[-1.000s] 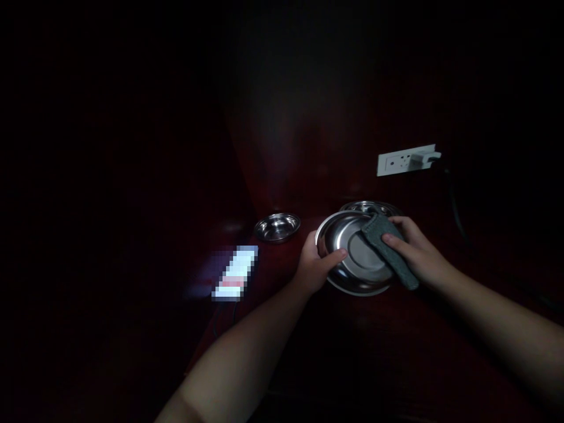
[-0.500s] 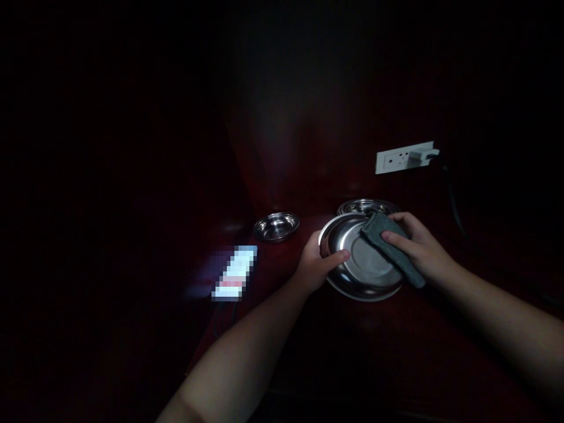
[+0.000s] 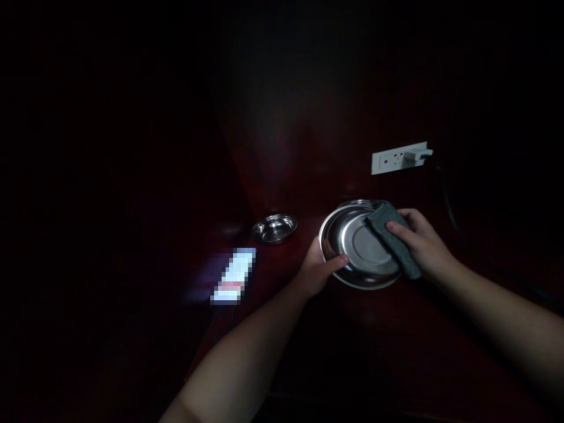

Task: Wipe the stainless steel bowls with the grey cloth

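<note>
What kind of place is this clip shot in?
Likely a dim room at home, at a dark red wooden table. Signs: a wall socket with a plug, a small steel bowl, a steel dish under a grey cloth.

Nothing in this dim room can be read. The lit screen point(image 3: 233, 276) lying on the worktop point(image 3: 379, 329) is blurred into white and pink blocks, and the white wall socket point(image 3: 392, 160) shows only its pin holes, too small and dark for any marking. The steel plate point(image 3: 356, 249), the grey cloth point(image 3: 396, 241) and the small steel bowl point(image 3: 275, 228) carry no lettering that I can make out.
</note>
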The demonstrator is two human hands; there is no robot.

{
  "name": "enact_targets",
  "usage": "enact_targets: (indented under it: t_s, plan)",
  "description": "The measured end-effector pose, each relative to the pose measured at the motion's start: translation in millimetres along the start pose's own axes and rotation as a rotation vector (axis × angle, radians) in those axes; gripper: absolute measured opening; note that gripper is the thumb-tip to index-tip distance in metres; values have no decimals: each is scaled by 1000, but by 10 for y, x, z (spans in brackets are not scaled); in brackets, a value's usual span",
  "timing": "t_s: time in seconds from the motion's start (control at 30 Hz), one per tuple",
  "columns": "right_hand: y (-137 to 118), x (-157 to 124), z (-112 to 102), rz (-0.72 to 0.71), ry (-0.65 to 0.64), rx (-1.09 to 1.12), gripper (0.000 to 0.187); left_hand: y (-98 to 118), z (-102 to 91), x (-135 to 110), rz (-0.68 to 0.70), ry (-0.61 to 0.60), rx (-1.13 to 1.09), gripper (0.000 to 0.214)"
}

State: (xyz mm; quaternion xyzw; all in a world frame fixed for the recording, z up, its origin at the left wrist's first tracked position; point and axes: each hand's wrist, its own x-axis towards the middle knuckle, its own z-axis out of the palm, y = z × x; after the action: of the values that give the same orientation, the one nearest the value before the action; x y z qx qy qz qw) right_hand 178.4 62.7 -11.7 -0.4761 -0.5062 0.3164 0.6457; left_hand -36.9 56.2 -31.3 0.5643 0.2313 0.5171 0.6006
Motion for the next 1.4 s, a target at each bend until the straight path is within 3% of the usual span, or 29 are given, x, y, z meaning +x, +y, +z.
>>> enact_targets:
  t_s: [0.33,0.6,0.93,1.17,1.4]
  plan:
    - [41,21,-6,-36,-23,-45,37,13,-26,18,8,34,58,75]
    - [-1,10,-7,27,-25,42,35,63,-22,24,30,19,70,76]
    - [28,127,-33,-4,-55,-7,40,207,84,-25,92,-15,117,67]
    - [24,176,-64,30,-167,-79,35,360,160,-48,115,9,281,62]
    - [35,207,-101,-15,-152,-254,23,415,182,-86,176,56,503,57]
